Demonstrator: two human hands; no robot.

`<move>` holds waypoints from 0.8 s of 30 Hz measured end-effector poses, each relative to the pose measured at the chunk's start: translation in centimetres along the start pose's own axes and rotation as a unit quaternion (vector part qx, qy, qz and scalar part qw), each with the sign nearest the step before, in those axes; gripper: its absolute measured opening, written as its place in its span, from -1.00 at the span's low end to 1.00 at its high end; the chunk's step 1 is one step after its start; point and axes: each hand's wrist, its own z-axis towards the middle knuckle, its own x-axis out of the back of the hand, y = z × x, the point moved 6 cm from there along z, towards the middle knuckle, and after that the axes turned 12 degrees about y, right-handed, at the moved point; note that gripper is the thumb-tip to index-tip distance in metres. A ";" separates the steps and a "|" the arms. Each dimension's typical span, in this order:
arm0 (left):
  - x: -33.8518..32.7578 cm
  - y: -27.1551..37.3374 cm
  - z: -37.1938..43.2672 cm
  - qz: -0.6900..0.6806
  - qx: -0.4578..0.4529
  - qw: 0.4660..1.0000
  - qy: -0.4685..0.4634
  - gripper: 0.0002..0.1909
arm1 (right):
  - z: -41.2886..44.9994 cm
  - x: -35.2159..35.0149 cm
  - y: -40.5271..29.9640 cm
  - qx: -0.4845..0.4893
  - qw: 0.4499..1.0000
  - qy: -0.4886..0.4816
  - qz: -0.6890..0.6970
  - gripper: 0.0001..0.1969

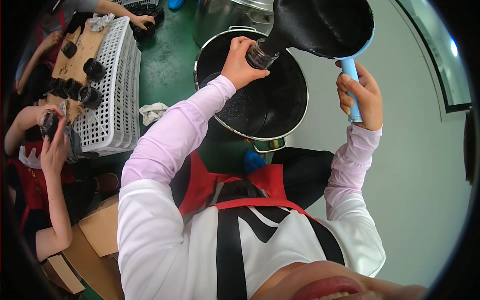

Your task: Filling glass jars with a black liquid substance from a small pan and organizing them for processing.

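Note:
A glass jar (261,54) is in the grip of my left hand (241,63), over the large metal pot (302,80). My right hand (360,93) grasps the light blue handle (351,82) of a ladle-like scoop (325,26). The scoop is tipped toward the jar, and thick black paste (280,35) runs from its lip into the jar's mouth. Dark stuff shows through the jar's glass; how full it is I cannot tell. Black paste also coats the pot's inner wall and lies at its bottom.
A lidded metal pot (228,18) stands beyond mine. To the left, a white plastic crate (120,75) carries a board (77,67) with several dark jars (90,96). A co-worker's hands (54,138) hold a jar; another person's hand (142,21) reaches jars on the floor. Cardboard (99,228) lies lower left.

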 end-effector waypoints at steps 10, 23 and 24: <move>0.3 -0.1 -0.1 0.013 -0.004 1.000 0.012 -0.24 | 0.3 -0.3 0.4 0.012 1.000 0.005 0.013 -0.59; -0.1 -0.5 -0.3 -0.001 0.005 1.000 0.007 -0.26 | 0.1 0.1 -0.3 0.005 1.000 0.004 -0.004 -0.60; -0.1 -0.5 -0.3 -0.001 0.005 1.000 0.007 -0.26 | 0.1 0.1 -0.5 0.006 1.000 0.005 -0.006 -0.60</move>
